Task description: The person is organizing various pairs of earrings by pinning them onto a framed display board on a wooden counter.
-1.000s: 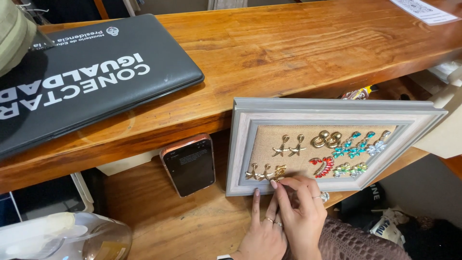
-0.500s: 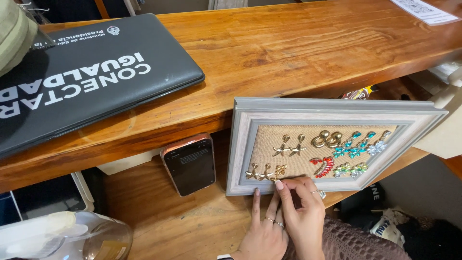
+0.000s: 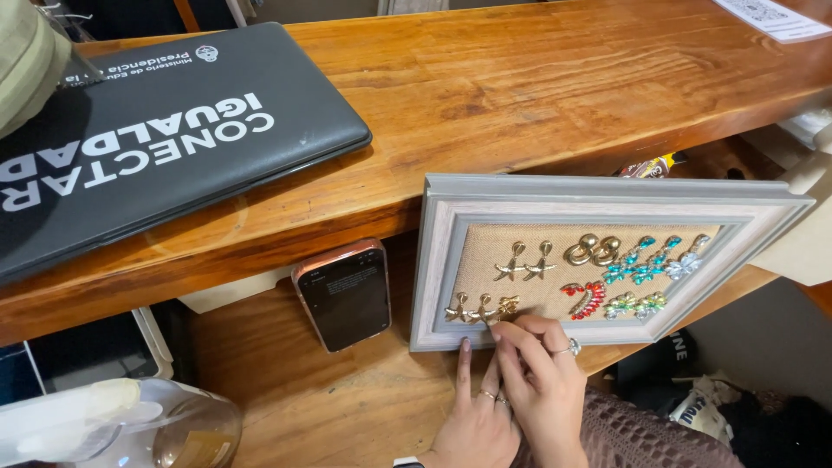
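A grey picture frame (image 3: 433, 260) with a burlap backing leans on the lower wooden shelf (image 3: 303, 399). Pinned to the burlap are gold star earrings (image 3: 524, 260), gold knot earrings (image 3: 594, 250), turquoise earrings (image 3: 637, 264), a red earring (image 3: 588, 297) and green ones (image 3: 637, 303). My right hand (image 3: 546, 381) has its fingertips pinched at a gold earring (image 3: 505, 306) in the bottom left row. My left hand (image 3: 475, 420), wearing rings, lies just beside it, with one outstretched finger touching the frame's lower edge.
A closed black laptop (image 3: 156, 147) lies on the upper wooden counter (image 3: 537, 87). A phone (image 3: 345, 295) leans left of the frame. A glass jar (image 3: 173, 429) stands at the bottom left, a paper (image 3: 771, 17) lies far right, and shoes (image 3: 693, 407) sit on the floor.
Both hands stay at the frame's lower edge. My right fingertips have drawn in slightly closer around the gold earring; the frame has not moved.
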